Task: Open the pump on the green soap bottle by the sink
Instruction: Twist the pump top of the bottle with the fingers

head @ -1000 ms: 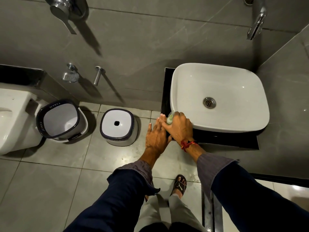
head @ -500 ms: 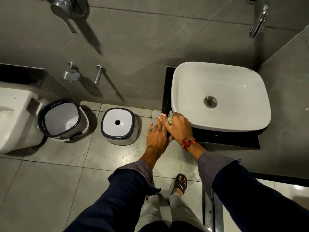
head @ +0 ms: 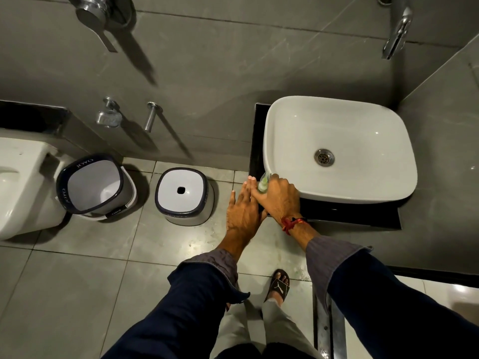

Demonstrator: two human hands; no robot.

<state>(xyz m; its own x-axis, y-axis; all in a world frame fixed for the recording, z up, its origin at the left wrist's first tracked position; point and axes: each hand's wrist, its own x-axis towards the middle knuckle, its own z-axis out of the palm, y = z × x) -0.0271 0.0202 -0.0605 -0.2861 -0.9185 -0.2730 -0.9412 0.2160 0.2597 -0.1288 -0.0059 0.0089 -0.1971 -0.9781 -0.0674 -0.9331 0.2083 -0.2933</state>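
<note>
The green soap bottle (head: 263, 183) stands on the black counter (head: 347, 215) at the front left corner of the white sink (head: 337, 125). Only its pale green top shows between my fingers. My right hand (head: 278, 196), with a red thread on the wrist, is closed over the bottle's pump from above. My left hand (head: 242, 208) rests flat against the bottle's left side, fingers stretched out and together. The bottle's body is hidden behind both hands.
A chrome tap (head: 398, 29) juts from the wall above the sink. On the floor to the left stand a white stool (head: 182, 195) with a hole, an open bucket (head: 94, 186) and a toilet (head: 23, 182). My sandalled foot (head: 280, 285) is below the hands.
Both hands stay on the bottle; a little more of its green top shows above my right hand's fingers. The view has shifted slightly.
</note>
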